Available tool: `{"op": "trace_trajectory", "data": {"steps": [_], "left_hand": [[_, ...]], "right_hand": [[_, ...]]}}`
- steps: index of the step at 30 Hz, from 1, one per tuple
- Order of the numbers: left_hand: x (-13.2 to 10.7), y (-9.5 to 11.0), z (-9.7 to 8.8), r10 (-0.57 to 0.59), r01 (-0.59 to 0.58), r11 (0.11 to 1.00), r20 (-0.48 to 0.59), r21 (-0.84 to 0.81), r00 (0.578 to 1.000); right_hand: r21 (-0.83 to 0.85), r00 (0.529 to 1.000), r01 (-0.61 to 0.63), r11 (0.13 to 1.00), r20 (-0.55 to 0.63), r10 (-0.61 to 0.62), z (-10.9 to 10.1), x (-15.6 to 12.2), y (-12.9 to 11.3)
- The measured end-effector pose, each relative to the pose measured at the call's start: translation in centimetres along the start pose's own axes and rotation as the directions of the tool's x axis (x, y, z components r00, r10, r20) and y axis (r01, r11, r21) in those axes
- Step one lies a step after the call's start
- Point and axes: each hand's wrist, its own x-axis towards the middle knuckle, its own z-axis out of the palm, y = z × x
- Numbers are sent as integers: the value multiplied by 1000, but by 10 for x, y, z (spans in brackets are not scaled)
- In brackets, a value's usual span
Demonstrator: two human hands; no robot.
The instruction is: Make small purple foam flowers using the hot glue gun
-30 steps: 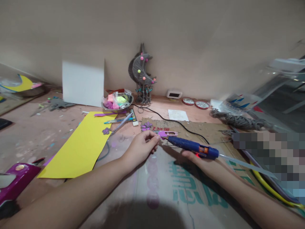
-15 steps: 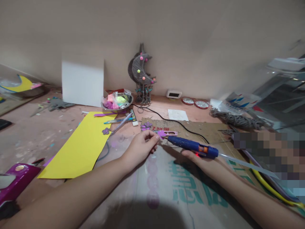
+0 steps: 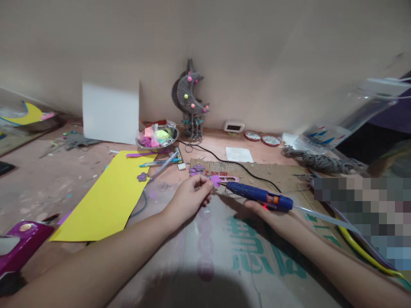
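Two bare forearms converge above a printed cardboard sheet (image 3: 221, 239) on a worktable (image 3: 91, 171), meeting at a small purple cutout (image 3: 215, 181). The left forearm (image 3: 105, 252) rises on a long diagonal from the lower left corner to the middle of the table, its wrist nearly in line with the arm. The left hand (image 3: 191, 194), back turned upward, pinches the purple cutout at its left edge between thumb and index finger; the remaining fingers curl underneath.

From the lower right, the right forearm (image 3: 334, 256) reaches inward at a matching slant. The right hand (image 3: 265, 214) grips a blue hot glue gun (image 3: 248, 193) from below, thumb laid along the near side, the other fingers hidden from the camera. The gun lies almost level, a red light glowing near the thumb and a translucent glue stick (image 3: 321, 215) trailing from its rear. Its nozzle points left at the purple cutout, though whether the two touch cannot be told.

Just beyond the left hand, purple flowers (image 3: 197, 169) rest on the cardboard near a pink-handled cutter (image 3: 233, 179). Yellow paper (image 3: 102, 205) lies left of the left hand, while a yarn-wrapped crescent moon ornament (image 3: 186, 94) stands against the wall (image 3: 257, 55).
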Motion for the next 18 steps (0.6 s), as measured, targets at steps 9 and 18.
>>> {"op": "trace_trajectory", "data": {"steps": [9,18], "left_hand": [[0,0,1,-11,11,1000,3,9,1000],[0,-2,0,4,-4,1000,20,30,1000]], "right_hand": [[206,998,-41,978,61,29,0,-5,-18],[237,994,-106,966,29,102,1,-4,-16]]}}
